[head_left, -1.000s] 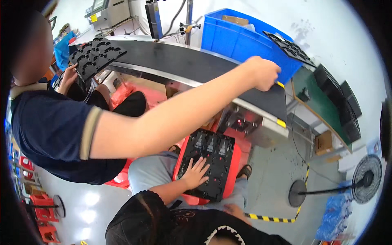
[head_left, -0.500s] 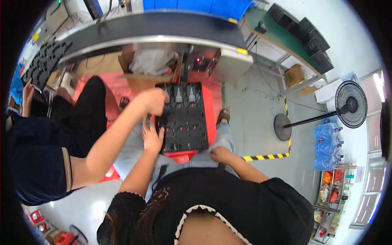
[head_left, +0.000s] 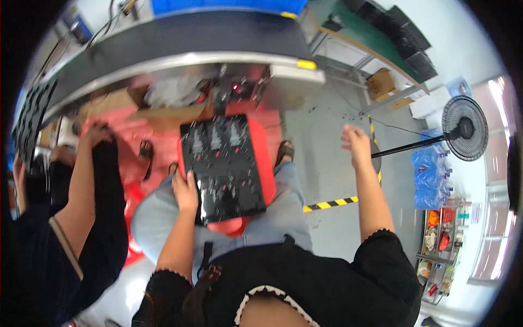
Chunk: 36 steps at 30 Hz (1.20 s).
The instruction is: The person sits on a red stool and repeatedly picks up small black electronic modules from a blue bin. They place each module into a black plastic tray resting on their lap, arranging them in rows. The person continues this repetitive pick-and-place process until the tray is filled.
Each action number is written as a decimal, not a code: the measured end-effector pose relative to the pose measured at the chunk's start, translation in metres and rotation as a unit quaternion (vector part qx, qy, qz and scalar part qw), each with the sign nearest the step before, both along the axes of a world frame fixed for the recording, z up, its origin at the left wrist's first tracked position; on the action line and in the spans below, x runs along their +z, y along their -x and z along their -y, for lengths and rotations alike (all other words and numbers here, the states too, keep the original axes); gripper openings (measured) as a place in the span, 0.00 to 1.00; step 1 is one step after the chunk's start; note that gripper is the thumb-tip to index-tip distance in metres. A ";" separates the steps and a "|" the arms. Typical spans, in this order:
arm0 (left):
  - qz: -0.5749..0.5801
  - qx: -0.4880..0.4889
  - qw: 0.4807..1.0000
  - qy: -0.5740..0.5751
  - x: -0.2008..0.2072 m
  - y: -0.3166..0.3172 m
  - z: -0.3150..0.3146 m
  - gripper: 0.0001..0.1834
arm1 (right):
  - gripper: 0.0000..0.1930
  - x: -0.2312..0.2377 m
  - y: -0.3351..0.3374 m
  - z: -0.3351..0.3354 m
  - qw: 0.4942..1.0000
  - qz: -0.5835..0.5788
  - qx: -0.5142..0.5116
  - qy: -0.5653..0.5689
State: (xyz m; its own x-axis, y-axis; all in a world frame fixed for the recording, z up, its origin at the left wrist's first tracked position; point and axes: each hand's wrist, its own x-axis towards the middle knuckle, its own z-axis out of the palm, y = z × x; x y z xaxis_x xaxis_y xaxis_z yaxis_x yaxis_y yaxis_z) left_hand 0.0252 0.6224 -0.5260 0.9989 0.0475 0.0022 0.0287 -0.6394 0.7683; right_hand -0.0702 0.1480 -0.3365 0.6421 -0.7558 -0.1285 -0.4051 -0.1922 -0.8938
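Note:
A black tray, patterned with dark moulded parts, several small red marks and pale clear pieces near its far end, rests on a red support in front of my lap. My left hand holds the tray's left edge, with the thumb over the top and the fingers along the side. Raised well out to the right, above the grey floor, my right hand is empty, its fingers apart and slightly blurred.
A co-worker's hand is at their knee on the left, near another black tray. Ahead runs a dark conveyor. To the right are a standing fan, blue water bottles and striped floor tape.
The co-worker's hand has left the tray and drawn back left. My right hand has risen from my lap out to the right. The tray sits slightly tilted, farther left in view.

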 end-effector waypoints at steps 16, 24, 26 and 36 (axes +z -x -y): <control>-0.105 0.019 0.992 -0.071 0.030 0.015 0.013 0.31 | 0.46 0.132 -0.394 0.183 0.921 -0.208 -0.017 0.329; -0.144 0.023 0.987 -0.067 0.040 0.011 0.020 0.32 | 0.26 0.131 -0.429 0.202 0.888 -0.319 0.017 0.331; -0.164 0.032 0.983 -0.081 0.044 0.009 0.025 0.32 | 0.24 0.131 -0.427 0.214 0.904 -0.291 0.004 0.315; -0.145 0.015 0.987 -0.066 0.039 0.010 0.018 0.32 | 0.28 0.124 -0.405 0.208 0.889 -0.228 -0.042 0.394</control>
State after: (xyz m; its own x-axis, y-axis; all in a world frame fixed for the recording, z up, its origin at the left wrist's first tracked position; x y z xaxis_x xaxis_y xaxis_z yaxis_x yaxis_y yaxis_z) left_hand 0.0151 0.6041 -0.4865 0.9564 0.0962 -0.2758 0.2564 -0.7290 0.6347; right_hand 0.3351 -0.0604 -0.2125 0.5965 -0.7690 0.2296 -0.7331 -0.6386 -0.2342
